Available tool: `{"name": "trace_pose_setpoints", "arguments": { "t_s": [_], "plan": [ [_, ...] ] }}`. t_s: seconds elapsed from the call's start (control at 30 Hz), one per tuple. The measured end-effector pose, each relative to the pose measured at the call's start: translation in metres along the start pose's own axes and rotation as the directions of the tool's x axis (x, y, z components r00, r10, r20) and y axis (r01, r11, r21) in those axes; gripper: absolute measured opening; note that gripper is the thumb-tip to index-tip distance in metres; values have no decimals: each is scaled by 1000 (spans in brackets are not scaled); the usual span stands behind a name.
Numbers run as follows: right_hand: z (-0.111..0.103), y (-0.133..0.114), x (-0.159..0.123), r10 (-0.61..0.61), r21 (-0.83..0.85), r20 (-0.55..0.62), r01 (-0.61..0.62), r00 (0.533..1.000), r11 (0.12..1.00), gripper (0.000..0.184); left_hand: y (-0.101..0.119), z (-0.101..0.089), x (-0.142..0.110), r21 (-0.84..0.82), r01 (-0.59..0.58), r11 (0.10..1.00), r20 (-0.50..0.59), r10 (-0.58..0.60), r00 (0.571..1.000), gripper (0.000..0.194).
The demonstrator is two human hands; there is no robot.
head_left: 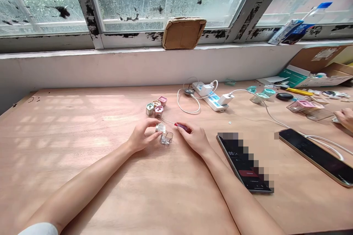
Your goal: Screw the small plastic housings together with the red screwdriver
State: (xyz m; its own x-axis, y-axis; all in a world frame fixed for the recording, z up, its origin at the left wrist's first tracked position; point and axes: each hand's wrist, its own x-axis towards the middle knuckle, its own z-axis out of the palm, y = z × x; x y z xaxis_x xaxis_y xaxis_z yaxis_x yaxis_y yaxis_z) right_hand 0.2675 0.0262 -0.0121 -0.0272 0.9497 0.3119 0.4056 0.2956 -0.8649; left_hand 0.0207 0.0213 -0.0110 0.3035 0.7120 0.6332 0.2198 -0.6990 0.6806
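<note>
Fingers (pixel 152 121); left hand (pixel 141 136) pinching small pale piece (pixel 160 128); right hand (pixel 196 137) curled round red-handled screwdriver (pixel 184 128)

Bright daylight from window (pixel 132 3) | sun patches across left of table (pixel 68 125) | pixelated blocks over phone (pixel 241 170)

Left hand (pixel 141 136) pinching pale piece (pixel 160 128); right hand (pixel 196 138), screwdriver (pixel 184 128).

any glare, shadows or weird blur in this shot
Head view: bright daylight washes out parts of the window; head view: pale light patches cross the left of the table; head view: soft shadows edge both forearms; head view: coarse pixel blocks, not focus blur, cover part of the phone nearer the right hand.
</note>
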Motion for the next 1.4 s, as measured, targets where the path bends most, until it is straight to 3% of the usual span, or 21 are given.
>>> {"name": "trace_pose_setpoints", "arguments": {
  "t_s": [0.1, 0.23, 0.37, 0.57, 1.4],
  "plan": [
    [-1, 3, 0, -134, -169, 85, 147, 987, 975, 16, 0, 0, -1, 26, -27, 999, 3, 27, 1000, 32],
    [-3, 0, 0, -210, -287, 141, 243, 968, 927, 17, 2, -1, 0, 107, -95, 990, 6, 95, 995, 29],
    [-1, -14, -6, -322, -219, 88, 334, 943, 917, 14, 6, 0, 3, 112, -176, 978, 10, 176, 984, 27],
    [7, -32, -16, -480, -102, 166, 499, 861, 860, 26, 7, 1, 3, 74, -232, 970, 57, 228, 972, 30],
    [6, -34, -17, -396, -121, 212, 426, 894, 897, 15, 10, -2, 3, 167, -322, 932, 167, 295, 941, 32]
  ]
}}
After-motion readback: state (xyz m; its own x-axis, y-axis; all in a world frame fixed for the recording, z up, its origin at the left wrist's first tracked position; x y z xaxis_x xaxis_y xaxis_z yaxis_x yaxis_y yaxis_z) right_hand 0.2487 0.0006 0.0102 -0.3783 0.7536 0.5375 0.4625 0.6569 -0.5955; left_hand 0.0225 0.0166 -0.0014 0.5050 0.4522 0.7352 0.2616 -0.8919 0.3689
